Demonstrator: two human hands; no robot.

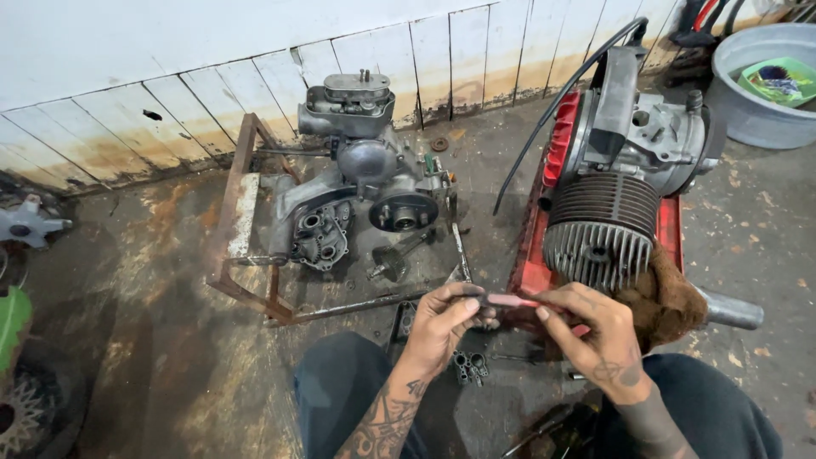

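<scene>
Even, soft daylight fills the view; the white plank wall point(255, 42) looks brightest. Shadows under the finned engine point(608, 212) are faint. Wall lines bow near the edges; the hands blur slightly.

The floor point(170, 323) is dark stained concrete with rust-coloured patches. A rusty metal frame point(234, 246) lies on it. Inside this frame rests a grey engine block point(357, 195). To the right of the frame lies a second engine with cooling fins point(608, 212). Far right of the frame stands a grey basin point(748, 110).
</scene>
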